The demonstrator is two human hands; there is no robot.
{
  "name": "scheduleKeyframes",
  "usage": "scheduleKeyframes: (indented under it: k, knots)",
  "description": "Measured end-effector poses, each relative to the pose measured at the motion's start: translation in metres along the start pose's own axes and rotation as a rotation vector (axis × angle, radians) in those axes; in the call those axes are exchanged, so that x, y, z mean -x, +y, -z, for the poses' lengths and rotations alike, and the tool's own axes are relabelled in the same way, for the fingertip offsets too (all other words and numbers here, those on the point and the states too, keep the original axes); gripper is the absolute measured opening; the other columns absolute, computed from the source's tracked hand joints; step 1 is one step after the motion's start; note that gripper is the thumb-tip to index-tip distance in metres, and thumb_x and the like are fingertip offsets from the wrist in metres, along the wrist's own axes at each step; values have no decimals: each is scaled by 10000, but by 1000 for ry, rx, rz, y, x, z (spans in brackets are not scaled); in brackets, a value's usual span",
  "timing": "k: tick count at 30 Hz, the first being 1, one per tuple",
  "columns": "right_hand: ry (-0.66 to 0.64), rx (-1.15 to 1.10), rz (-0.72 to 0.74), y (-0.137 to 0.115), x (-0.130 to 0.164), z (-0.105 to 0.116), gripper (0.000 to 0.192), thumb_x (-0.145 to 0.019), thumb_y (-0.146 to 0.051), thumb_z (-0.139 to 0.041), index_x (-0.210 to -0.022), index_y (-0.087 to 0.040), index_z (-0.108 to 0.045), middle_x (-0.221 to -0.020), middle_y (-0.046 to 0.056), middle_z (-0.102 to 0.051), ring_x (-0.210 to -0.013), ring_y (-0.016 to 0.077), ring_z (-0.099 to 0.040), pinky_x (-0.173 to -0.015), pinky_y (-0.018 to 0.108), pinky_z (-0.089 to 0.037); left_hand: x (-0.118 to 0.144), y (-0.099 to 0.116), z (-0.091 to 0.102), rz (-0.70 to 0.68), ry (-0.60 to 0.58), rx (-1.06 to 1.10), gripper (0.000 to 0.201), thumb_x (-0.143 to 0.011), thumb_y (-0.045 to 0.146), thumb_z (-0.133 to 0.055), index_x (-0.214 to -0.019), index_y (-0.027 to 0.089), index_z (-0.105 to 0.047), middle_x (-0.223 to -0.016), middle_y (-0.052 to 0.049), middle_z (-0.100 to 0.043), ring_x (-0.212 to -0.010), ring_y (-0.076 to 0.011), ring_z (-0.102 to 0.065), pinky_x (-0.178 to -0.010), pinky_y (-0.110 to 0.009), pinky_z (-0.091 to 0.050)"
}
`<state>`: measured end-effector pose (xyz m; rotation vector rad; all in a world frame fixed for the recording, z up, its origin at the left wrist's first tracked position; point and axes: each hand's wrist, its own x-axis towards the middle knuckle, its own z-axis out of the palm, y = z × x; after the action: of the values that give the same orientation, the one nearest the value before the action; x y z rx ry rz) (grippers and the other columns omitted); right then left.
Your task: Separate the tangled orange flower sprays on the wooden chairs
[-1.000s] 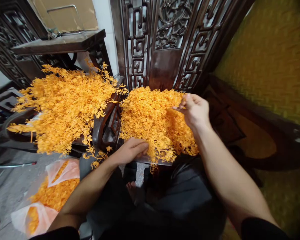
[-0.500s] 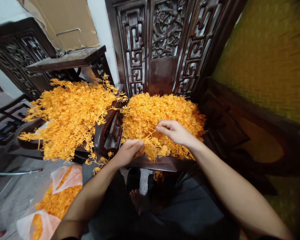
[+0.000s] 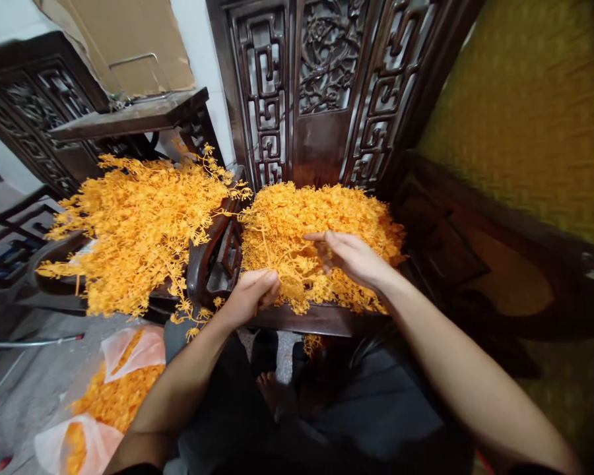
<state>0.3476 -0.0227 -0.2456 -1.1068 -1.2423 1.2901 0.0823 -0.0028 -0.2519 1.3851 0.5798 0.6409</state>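
A heap of orange plastic flower-like pieces (image 3: 327,211) covers the seat of a dark carved wooden chair in front of me. My left hand (image 3: 254,293) is closed at the heap's near left edge, pinching an orange plastic stem (image 3: 266,247) that rises from the fingers. To its right, my right hand (image 3: 346,254) hovers just over the heap with its fingers stretched out and apart, and nothing shows in them. Its lower fingertips are slightly blurred. Several loose orange sprigs lie between the two hands.
Left of the chair arm (image 3: 205,257), a second orange pile (image 3: 143,231) spreads over another seat, with sprigs hanging off its edge. An open plastic bag (image 3: 138,353) of orange pieces stands on the floor. The carved chair back (image 3: 321,142) rises behind the heap.
My right hand has let go of the orange strand stretched between the hands and opened its fingers. My left hand has shifted slightly left and up, still pinching.
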Motion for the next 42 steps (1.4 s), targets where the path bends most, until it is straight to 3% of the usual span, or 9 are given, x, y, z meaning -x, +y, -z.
scheduleKeyframes:
  k: [6, 13, 18, 20, 27, 32, 36, 39, 42]
  knots:
    - [-113, 260, 162, -7, -4, -40, 512, -902, -707, -572, -930, -221, -734, -888, 53, -693, -843, 189, -611, -751, 326, -516, 0, 1, 0, -12, 62, -250, 574, -989, 623, -448, -622, 181, -451, -549, 28, -405, -541, -101, -362, -540, -256, -267]
    - [-110, 405, 125, -19, -4, -7, 406, -853, -558, -720, -719, -176, -733, -633, -1, -607, -567, 111, -481, -529, 265, -363, 6, 6, 3, 28, -105, -300, 595, -1000, 596, -458, -581, 174, -433, -530, 28, -409, -526, -90, -362, -552, -259, -270]
    - [502, 100, 128, -11, -4, 65, 398, -700, -550, -859, -758, -183, -717, -525, -27, -526, -421, 73, -367, -395, 242, -255, 14, 3, 20, 90, -22, -16, 516, -973, 543, -542, -623, 188, -409, -493, 76, -309, -444, -64, -253, -467, -239, -185]
    - [539, -46, 66, -5, -4, 75, 468, -632, -584, -893, -791, -193, -691, -528, -30, -525, -427, 95, -440, -384, 239, -309, 14, 0, 23, 100, 16, 8, 501, -967, 539, -556, -640, 184, -422, -499, 79, -313, -443, -61, -254, -459, -230, -182]
    - [64, -93, -50, 4, -6, 2, 368, -743, -472, -858, -903, -186, -691, -863, 46, -693, -572, 81, -480, -440, 219, -343, 2, -6, 10, 62, 39, -17, 509, -968, 555, -554, -660, 160, -462, -549, 63, -356, -479, -53, -287, -468, -211, -213]
    - [-112, 26, -108, -3, -3, -15, 509, -883, -676, -626, -982, -182, -704, -554, -65, -384, -465, 77, -254, -423, 245, -179, 1, -4, 9, 73, 1, 72, 482, -957, 538, -578, -677, 161, -471, -539, 74, -328, -457, -48, -251, -451, -209, -187]
    - [-3, 348, -14, -10, 7, -15, 762, -923, -795, -386, -1142, -142, -712, -549, -50, -378, -467, 109, -308, -460, 276, -259, -2, -6, 7, 7, 140, 63, 484, -943, 560, -587, -687, 163, -484, -537, 77, -310, -457, -49, -243, -445, -203, -188]
    - [170, 770, 149, -10, 16, -36, 851, -882, -746, -545, -1473, -134, -523, -616, -12, -542, -554, 176, -502, -561, 319, -396, -8, -9, 0, -14, 263, 73, 468, -927, 574, -595, -713, 172, -487, -540, 81, -292, -460, -52, -225, -442, -195, -173]
    - [236, 934, 366, -4, 16, -60, 566, -940, -553, -598, -1348, -163, -631, -808, 72, -708, -720, 230, -644, -685, 369, -484, -10, -13, -11, -17, 309, 141, 448, -917, 579, -600, -741, 185, -480, -533, 92, -274, -453, -53, -203, -436, -189, -174]
